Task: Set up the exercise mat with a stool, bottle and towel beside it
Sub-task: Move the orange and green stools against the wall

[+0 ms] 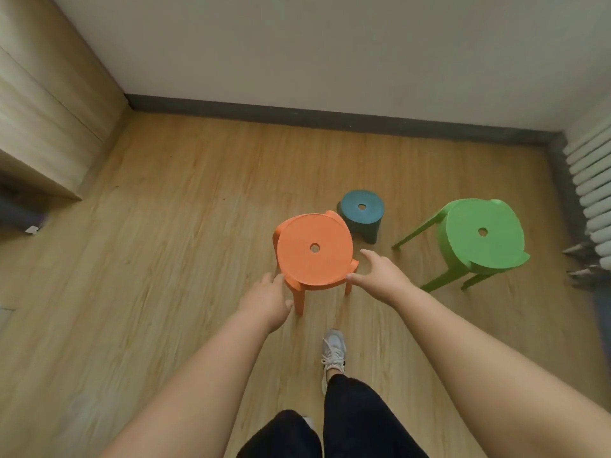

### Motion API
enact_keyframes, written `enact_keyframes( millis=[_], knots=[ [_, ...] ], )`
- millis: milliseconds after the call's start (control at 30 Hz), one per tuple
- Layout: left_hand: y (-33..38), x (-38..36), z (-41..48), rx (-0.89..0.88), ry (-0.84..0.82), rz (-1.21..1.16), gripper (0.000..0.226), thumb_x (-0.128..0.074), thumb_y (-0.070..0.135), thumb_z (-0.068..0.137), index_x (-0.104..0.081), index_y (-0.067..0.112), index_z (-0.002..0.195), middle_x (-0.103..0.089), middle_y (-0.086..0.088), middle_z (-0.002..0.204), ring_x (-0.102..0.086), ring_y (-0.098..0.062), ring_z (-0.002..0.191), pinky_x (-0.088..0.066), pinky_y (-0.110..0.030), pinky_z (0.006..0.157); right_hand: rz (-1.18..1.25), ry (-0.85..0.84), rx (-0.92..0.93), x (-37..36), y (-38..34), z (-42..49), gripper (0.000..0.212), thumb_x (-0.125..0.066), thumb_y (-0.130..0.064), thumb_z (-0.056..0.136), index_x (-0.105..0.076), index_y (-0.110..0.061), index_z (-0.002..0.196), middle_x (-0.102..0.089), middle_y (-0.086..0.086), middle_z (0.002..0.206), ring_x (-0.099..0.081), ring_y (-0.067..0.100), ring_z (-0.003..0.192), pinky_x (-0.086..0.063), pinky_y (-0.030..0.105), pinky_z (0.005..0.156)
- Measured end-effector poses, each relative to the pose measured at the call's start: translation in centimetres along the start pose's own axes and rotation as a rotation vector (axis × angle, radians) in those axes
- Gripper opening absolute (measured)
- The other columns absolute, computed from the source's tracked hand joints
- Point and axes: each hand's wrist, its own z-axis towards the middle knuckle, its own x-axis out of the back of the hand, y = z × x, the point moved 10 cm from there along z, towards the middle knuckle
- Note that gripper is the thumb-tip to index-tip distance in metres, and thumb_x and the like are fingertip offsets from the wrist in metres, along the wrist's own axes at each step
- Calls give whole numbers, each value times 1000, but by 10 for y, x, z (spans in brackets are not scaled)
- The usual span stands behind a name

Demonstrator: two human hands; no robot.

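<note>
An orange plastic stool (312, 251) with a round seat and a centre hole stands on the wooden floor in front of me. My left hand (267, 299) is at the seat's near-left edge, fingers spread and touching the rim. My right hand (377, 276) is at the near-right edge, thumb against the rim and fingers apart. Neither hand has closed around the stool. No mat, bottle or towel is in view.
A small dark teal stool (362, 213) stands just behind the orange one. A taller green stool (482, 236) stands to the right. A white radiator (591, 180) lines the right wall, a wooden cabinet (49, 104) the left. My feet are below, one white shoe (334, 352) forward.
</note>
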Motion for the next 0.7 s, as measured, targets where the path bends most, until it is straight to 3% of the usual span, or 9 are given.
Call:
enact_keyframes(
  millis=[67, 233, 367, 467, 600, 700],
  knots=[
    [3, -6, 32, -3, -56, 18, 68, -47, 42, 94, -17, 21, 151, -15, -3, 159, -25, -26, 142, -33, -42, 111, 6, -31, -20, -2, 3, 35, 80, -66, -47, 85, -26, -28, 152, -39, 7, 150, -47, 27, 130, -45, 38, 95],
    [-1, -21, 111, 31, -115, -101, 69, -48, 41, 93, -19, 17, 150, -25, -5, 156, -31, -26, 139, -34, -40, 108, 61, -38, -71, -17, 18, 114, 84, -69, -44, 83, -24, -28, 152, -42, 7, 147, -50, 27, 127, -44, 36, 85],
    [-18, -52, 176, 128, -143, -275, 70, -54, 39, 91, -22, 17, 149, -38, -8, 148, -44, -29, 130, -41, -39, 98, 112, -68, -149, -51, 49, 178, 95, -73, -46, 80, -19, -21, 154, -37, 7, 153, -42, 27, 136, -42, 42, 100],
    [-33, -74, 212, 220, -130, -392, 66, -59, 34, 89, -27, 16, 145, -45, -10, 141, -50, -31, 124, -42, -37, 93, 157, -66, -197, -72, 70, 217, 100, -75, -49, 77, -19, -21, 154, -36, 9, 154, -40, 27, 137, -41, 40, 100],
    [-59, -117, 255, 378, -137, -601, 86, -62, 33, 89, -7, 10, 152, -29, -14, 153, -37, -33, 136, -34, -40, 106, 237, -56, -246, -103, 96, 271, 101, -77, -47, 76, -19, -20, 154, -39, 9, 152, -44, 28, 134, -38, 31, 87],
    [-68, -144, 279, 420, -156, -829, 85, -69, 32, 85, -17, 11, 150, -38, -12, 149, -41, -30, 133, -35, -41, 107, 316, -62, -291, -122, 110, 298, 96, -76, -45, 77, -23, -18, 153, -42, 7, 150, -46, 29, 131, -41, 37, 94]
  ],
)
